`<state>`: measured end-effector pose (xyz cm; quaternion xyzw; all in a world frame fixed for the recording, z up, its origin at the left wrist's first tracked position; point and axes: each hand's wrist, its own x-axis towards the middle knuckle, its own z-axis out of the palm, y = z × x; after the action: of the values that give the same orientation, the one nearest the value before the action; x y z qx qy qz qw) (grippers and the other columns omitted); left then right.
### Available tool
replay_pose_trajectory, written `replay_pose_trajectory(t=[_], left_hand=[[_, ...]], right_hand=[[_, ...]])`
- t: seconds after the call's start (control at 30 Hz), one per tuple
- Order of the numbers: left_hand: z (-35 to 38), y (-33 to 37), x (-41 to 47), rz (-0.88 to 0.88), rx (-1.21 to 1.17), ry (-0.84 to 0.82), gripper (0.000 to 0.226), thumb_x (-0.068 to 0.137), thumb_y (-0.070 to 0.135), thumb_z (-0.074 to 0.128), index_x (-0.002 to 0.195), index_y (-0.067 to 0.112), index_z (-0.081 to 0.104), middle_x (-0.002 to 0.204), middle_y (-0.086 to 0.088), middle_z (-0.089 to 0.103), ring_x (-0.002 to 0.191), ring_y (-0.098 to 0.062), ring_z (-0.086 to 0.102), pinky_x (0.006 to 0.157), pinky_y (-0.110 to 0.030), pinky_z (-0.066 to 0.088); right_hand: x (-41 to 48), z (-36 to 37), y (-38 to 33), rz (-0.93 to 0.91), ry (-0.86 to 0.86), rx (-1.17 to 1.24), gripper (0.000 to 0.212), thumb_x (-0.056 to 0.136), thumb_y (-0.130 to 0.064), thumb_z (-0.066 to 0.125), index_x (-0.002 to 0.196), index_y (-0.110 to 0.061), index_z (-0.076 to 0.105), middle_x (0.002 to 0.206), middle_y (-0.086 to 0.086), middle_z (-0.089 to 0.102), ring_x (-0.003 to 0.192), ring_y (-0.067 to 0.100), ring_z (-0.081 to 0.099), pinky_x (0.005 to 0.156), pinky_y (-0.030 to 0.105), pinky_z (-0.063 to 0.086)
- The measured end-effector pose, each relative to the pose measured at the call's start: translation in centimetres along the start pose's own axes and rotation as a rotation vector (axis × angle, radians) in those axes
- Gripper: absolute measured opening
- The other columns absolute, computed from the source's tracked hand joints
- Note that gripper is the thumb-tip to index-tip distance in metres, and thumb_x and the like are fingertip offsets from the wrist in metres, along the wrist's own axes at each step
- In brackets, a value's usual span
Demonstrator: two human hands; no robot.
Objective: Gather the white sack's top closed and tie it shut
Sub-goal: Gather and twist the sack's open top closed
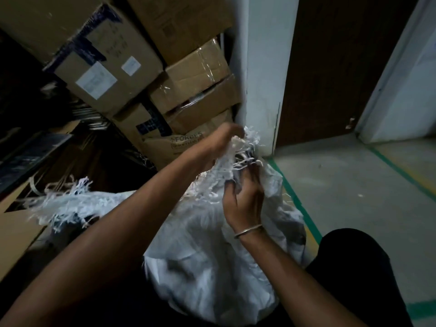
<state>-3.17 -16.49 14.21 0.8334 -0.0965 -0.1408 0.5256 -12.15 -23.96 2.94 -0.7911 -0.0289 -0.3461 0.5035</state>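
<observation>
- Sack (207, 260): one, white, in front of the person, its frayed top raised near the pillar (259, 67)
- Left hand (220, 141): clutches the frayed top from above; its forearm crosses over the sack
- Right hand (243, 199): grips gathered cloth just below; one bangle (247, 231) on the wrist
- Boxes (195, 67): at least six, cardboard, stacked behind the sack
- Door (335, 67): one, dark, right of the pillar

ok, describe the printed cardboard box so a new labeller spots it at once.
Start at the white pillar beside the dark door; cardboard boxes are stacked against its left side. Take the lowest box, just behind the left hand gripping the frayed top of the white sack. It alone carries bold printed lettering; the boxes above show mostly tape or white labels.
</observation>
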Motion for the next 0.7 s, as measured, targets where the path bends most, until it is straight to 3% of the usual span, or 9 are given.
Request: replay_pose_trajectory(t=[0.07, 0.2, 0.27, 0.33, 0.43, 0.5, 0.57, 0.63, 0.7], left_hand=[[-0.4, -0.6, 0.0, -0.013, 0.104, -0.132, 0.030, 0.073, 0.039, 0.077, 0.091, 0.015, 0.079, 0.105, -0.010, 0.076, 0.097, -0.027, 0.069, 0.096, -0.043, 0.051], [-2.5, -2.0, 0.3, 0.017, 0.211, -0.086, 0.026, 0.072, 0.014, 0.076, 0.092, -0.003, 0.073, 0.088, -0.021, 0.073, 0.079, -0.023, 0.064, 0.074, -0.036, 0.050], [-3.1, -1.6, 0.2, 0.007, 0.260, -0.084, 0.010, 0.083, 0.006, 0.071, 0.078, -0.002, 0.069, 0.069, -0.010, 0.069, 0.064, -0.018, 0.060, 0.059, -0.023, 0.047], [-3.2, -0.7, 0.1, 0.050, 0.362, -0.128, 0.023, 0.089, 0.009, 0.067, 0.066, 0.010, 0.066, 0.058, 0.006, 0.062, 0.058, -0.014, 0.055, 0.051, -0.017, 0.042], [-2.7, 0.4, -0.1, 0.075, 0.453, -0.187, 0.015, 0.080, 0.026, 0.065, 0.086, 0.012, 0.068, 0.085, -0.003, 0.070, 0.080, -0.016, 0.060, 0.069, -0.035, 0.054], [-2.2, 1.0, -0.6, 0.066, 0.501, -0.197, 0.015, 0.080, 0.024, 0.063, 0.090, 0.014, 0.065, 0.090, 0.000, 0.068, 0.084, -0.015, 0.061, 0.072, -0.031, 0.053], [-1.8, 0.9, -0.9, 0.070, 0.565, -0.169, 0.038, 0.067, 0.037, 0.071, 0.099, 0.017, 0.066, 0.100, 0.000, 0.072, 0.090, -0.016, 0.067, 0.077, -0.032, 0.058], [-2.3, 0.1, -1.8, 0.062, 0.569, -0.114, 0.083, 0.050, 0.049, 0.087, 0.122, 0.019, 0.058, 0.116, 0.001, 0.069, 0.103, -0.017, 0.067, 0.089, -0.039, 0.059], [-3.7, -1.2, -2.8, 0.025, 0.735, -0.165, 0.092, 0.055, 0.043, 0.093, 0.132, 0.017, 0.050, 0.121, 0.003, 0.064, 0.106, -0.018, 0.065, 0.089, -0.038, 0.059]], right_hand=[[0.3, -0.4, 0.0, 0.014, -0.115, 0.005, 0.043, 0.081, -0.021, 0.048, 0.117, -0.004, 0.065, 0.123, 0.016, 0.065, 0.117, 0.033, 0.059, 0.102, 0.046, 0.046], [3.1, -2.5, 1.6, 0.223, -0.081, 0.343, 0.040, 0.085, -0.005, 0.053, 0.118, -0.019, 0.070, 0.109, -0.006, 0.071, 0.088, 0.008, 0.068, 0.077, 0.035, 0.057], [4.3, -3.5, 2.1, 0.209, -0.092, 0.334, 0.047, 0.084, -0.004, 0.064, 0.125, -0.028, 0.064, 0.126, -0.007, 0.066, 0.108, 0.003, 0.065, 0.093, 0.038, 0.056], [4.7, -3.4, 2.1, 0.170, -0.176, 0.257, 0.062, 0.083, -0.023, 0.072, 0.138, -0.037, 0.048, 0.139, -0.010, 0.057, 0.125, 0.002, 0.055, 0.105, 0.034, 0.049], [5.7, -2.4, 1.5, 0.261, -0.211, 0.421, 0.069, 0.085, -0.019, 0.061, 0.147, -0.021, 0.030, 0.142, 0.007, 0.051, 0.127, 0.016, 0.053, 0.109, 0.038, 0.044], [6.6, -1.7, 1.2, 0.267, -0.162, 0.478, 0.050, 0.084, -0.018, 0.053, 0.132, -0.010, 0.047, 0.128, 0.014, 0.060, 0.118, 0.024, 0.059, 0.106, 0.048, 0.044], [6.4, -1.2, 1.3, 0.284, -0.091, 0.344, 0.029, 0.082, -0.032, 0.047, 0.097, -0.016, 0.066, 0.096, 0.004, 0.070, 0.096, 0.024, 0.063, 0.090, 0.049, 0.049], [6.3, -1.0, 1.0, 0.333, -0.040, 0.325, 0.026, 0.078, -0.040, 0.045, 0.066, -0.021, 0.059, 0.065, -0.008, 0.060, 0.070, 0.019, 0.056, 0.070, 0.045, 0.047], [6.4, -0.8, 1.6, 0.344, -0.033, 0.394, 0.028, 0.083, -0.036, 0.048, 0.061, -0.023, 0.058, 0.053, -0.011, 0.053, 0.057, 0.011, 0.048, 0.058, 0.036, 0.041]])
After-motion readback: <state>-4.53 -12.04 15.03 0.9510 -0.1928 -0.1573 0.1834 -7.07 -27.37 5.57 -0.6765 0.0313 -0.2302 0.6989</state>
